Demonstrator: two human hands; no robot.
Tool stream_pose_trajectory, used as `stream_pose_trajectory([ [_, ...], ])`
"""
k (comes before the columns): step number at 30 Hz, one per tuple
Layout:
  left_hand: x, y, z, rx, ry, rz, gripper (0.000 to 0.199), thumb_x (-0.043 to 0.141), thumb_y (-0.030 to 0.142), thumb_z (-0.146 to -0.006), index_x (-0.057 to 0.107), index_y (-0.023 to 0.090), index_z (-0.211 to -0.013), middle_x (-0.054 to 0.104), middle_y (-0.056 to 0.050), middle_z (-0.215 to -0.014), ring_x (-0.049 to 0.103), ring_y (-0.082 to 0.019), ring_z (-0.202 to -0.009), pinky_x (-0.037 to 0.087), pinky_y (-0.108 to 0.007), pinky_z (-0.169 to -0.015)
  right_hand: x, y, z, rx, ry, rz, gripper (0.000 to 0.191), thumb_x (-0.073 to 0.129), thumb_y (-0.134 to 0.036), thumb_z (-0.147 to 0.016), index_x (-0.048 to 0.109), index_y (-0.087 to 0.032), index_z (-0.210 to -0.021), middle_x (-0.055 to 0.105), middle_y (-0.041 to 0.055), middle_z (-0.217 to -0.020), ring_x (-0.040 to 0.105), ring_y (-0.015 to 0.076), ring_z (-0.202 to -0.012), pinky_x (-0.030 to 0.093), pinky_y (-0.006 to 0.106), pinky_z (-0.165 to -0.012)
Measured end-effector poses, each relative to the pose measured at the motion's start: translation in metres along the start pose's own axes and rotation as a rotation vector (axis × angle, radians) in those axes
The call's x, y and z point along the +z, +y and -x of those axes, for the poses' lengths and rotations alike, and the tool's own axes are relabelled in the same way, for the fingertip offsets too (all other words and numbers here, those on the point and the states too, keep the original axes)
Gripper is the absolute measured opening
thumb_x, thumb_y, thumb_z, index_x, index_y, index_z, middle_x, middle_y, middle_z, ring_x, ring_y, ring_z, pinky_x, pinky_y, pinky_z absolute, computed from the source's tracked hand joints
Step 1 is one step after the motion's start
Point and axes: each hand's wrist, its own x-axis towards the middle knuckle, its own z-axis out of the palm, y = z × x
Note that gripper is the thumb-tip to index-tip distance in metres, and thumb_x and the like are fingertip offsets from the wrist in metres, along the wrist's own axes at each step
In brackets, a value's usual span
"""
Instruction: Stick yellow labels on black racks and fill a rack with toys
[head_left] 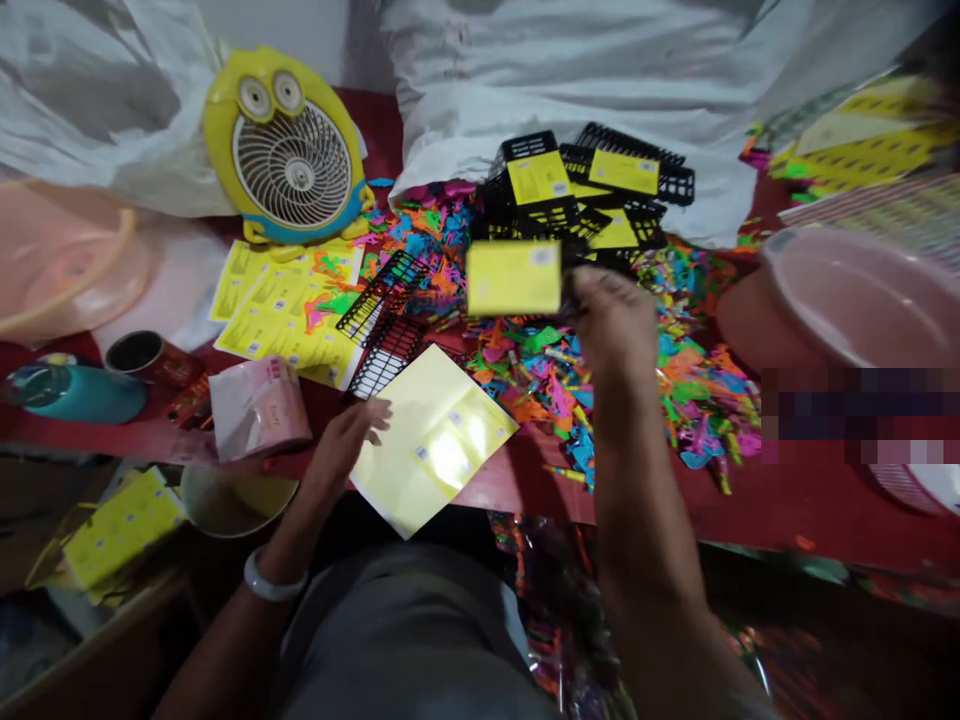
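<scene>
My right hand (615,310) is raised over the middle of the table, closed on a dark piece that looks like a small black plastic basket. A yellow label (514,278) covers its near face; motion blurs it. My left hand (349,440) lies with fingers stretched at the left corner of a sticker sheet (390,455). That sheet is mostly bare pale backing, with a few yellow labels left on its right part. Just beyond it lie black lattice baskets (390,350). Farther back is a heap of similar black baskets (525,150), several bearing yellow labels.
Colourful small plastic pieces (555,390) are piled across the table. A yellow fan (296,170) stands back left above more label sheets (300,330). Basins (862,290), a tissue pack (259,405), a mug (142,355) and a teal bottle (86,390) line the sides.
</scene>
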Motion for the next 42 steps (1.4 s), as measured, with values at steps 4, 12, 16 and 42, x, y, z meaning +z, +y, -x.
stream_pose_trajectory([
  [4,0.009,-0.017,-0.009,0.097,0.188,-0.265,0.062,0.083,0.05,-0.075,0.068,0.014,-0.123,0.06,-0.022,-0.138,0.047,-0.041,-0.136,0.032,-0.058,-0.118,0.005,0.017,-0.016,-0.057,0.065,0.038,0.045,0.062,-0.066,-0.092,0.07,-0.023,-0.102,0.072,0.0052,-0.095,0.072,0.0186,-0.084,0.059,0.038,-0.075],
  [12,0.031,-0.045,-0.009,0.277,0.279,-0.972,0.064,0.08,0.036,-0.084,0.058,0.013,-0.139,0.059,-0.022,-0.134,0.053,-0.04,-0.122,0.042,-0.054,-0.105,0.064,0.092,0.09,-0.168,-0.202,0.825,0.043,0.079,-0.061,-0.081,0.068,-0.02,-0.078,0.065,0.0156,-0.103,0.053,0.0365,-0.113,0.042,0.063,-0.103],
  [16,0.029,-0.05,-0.009,0.294,0.282,-0.957,0.066,0.08,0.039,-0.084,0.057,0.012,-0.14,0.059,-0.021,-0.133,0.052,-0.04,-0.123,0.043,-0.053,-0.106,0.069,0.094,0.101,-0.151,-0.244,0.883,0.024,0.081,-0.035,-0.082,0.063,-0.021,-0.077,0.063,0.0139,-0.11,0.049,0.0361,-0.115,0.039,0.062,-0.103],
  [42,0.036,0.003,0.047,-0.028,-0.057,0.754,0.069,0.091,0.042,-0.067,0.07,0.018,-0.127,0.077,-0.012,-0.122,0.064,-0.034,-0.13,0.048,-0.049,-0.115,0.05,0.066,0.153,0.15,0.193,0.233,0.026,0.064,-0.044,-0.085,0.047,-0.026,-0.091,0.056,-0.0027,-0.074,0.056,0.0185,-0.065,0.047,0.032,-0.063],
])
